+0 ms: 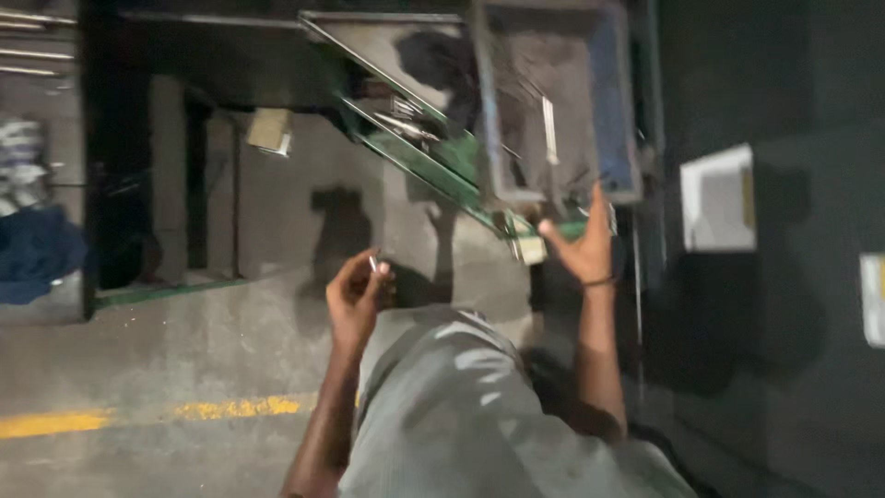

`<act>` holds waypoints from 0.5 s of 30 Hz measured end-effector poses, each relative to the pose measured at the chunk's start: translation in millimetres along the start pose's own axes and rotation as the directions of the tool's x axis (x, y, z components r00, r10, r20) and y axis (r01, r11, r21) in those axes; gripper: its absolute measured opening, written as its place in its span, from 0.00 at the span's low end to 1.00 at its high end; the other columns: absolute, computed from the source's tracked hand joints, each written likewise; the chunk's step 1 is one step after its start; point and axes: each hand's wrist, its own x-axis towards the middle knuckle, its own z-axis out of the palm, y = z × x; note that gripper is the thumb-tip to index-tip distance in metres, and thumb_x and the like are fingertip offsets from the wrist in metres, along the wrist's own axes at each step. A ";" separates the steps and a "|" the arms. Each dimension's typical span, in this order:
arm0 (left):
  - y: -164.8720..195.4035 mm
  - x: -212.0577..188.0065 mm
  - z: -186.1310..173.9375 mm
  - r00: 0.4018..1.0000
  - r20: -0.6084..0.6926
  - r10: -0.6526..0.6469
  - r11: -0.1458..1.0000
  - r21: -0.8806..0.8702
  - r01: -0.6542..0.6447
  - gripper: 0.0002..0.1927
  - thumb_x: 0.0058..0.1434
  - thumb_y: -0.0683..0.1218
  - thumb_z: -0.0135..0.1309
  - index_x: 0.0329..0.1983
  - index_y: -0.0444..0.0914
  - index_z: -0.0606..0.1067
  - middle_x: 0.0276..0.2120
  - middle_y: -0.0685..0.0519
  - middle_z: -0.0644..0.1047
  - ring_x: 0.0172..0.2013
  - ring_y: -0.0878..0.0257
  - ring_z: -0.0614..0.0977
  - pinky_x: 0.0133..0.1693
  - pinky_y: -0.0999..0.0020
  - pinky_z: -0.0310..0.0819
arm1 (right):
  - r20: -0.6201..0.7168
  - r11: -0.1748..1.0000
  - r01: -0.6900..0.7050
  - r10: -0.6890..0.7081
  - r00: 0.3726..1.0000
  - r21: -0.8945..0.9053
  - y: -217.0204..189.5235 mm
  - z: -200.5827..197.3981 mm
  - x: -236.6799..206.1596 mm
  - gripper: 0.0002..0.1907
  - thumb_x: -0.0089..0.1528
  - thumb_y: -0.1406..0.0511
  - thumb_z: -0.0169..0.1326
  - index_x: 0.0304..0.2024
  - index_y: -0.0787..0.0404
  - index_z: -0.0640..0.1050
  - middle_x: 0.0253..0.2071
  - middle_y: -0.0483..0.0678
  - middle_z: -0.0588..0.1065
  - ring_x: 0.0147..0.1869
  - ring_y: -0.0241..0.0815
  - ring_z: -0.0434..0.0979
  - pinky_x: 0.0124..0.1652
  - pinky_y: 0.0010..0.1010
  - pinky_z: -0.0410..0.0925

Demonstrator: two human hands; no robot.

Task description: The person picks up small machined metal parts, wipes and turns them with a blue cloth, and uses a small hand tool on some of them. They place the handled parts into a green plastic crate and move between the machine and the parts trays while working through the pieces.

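The picture is blurred by motion. My left hand (355, 293) is raised in front of my chest, its fingers closed on a small thin metal piece (373, 263). My right hand (583, 242) reaches up to the near edge of a grey tray (613, 111) that stands on a green metal cart (433, 166); the thumb and fingers grip its lower rim. Several metal tools (401, 120) lie in the cart's open drawer beside the tray. My grey shirt fills the bottom centre.
A concrete floor with a yellow line (138, 415) runs at the lower left. A dark rack (138, 184) and blue cloth (37, 254) stand at left. A white box (719, 198) sits on a dark surface at right. A small tan block (269, 131) lies on the floor.
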 end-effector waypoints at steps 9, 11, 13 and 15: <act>51.8 92.5 -91.2 0.984 0.066 -0.165 0.842 -0.510 0.176 0.22 0.65 0.39 0.58 0.63 0.30 0.72 0.39 0.50 0.79 0.37 0.59 0.83 0.37 0.68 0.77 | -0.456 0.991 -0.131 0.112 0.883 -0.011 24.3 128.5 7.8 0.38 0.72 0.56 0.61 0.74 0.70 0.60 0.79 0.56 0.54 0.82 0.59 0.52 0.76 0.51 0.54; 75.4 110.7 -95.6 0.989 0.042 -0.139 0.776 -0.617 0.135 0.23 0.65 0.37 0.56 0.64 0.30 0.71 0.40 0.45 0.79 0.42 0.56 0.84 0.44 0.63 0.80 | -0.437 0.975 -0.075 -0.025 0.899 -0.211 -1.2 106.7 29.7 0.30 0.72 0.60 0.60 0.70 0.70 0.66 0.75 0.54 0.60 0.79 0.56 0.51 0.75 0.48 0.54; 102.1 127.7 -98.2 0.994 -0.004 -0.113 0.755 -0.651 0.083 0.24 0.64 0.36 0.54 0.64 0.31 0.69 0.45 0.40 0.80 0.45 0.54 0.84 0.48 0.61 0.82 | -0.353 0.990 0.028 -0.075 0.933 -0.138 -45.7 80.8 42.4 0.26 0.69 0.62 0.60 0.63 0.68 0.68 0.67 0.52 0.66 0.69 0.49 0.59 0.66 0.41 0.59; 128.0 143.6 -100.0 0.994 -0.046 -0.098 0.770 -0.636 0.047 0.24 0.64 0.38 0.52 0.65 0.35 0.67 0.50 0.40 0.80 0.46 0.54 0.84 0.47 0.62 0.82 | -0.163 0.988 0.152 -0.145 0.976 0.033 -99.9 60.1 54.2 0.21 0.66 0.64 0.60 0.57 0.66 0.69 0.59 0.49 0.71 0.59 0.41 0.66 0.57 0.34 0.63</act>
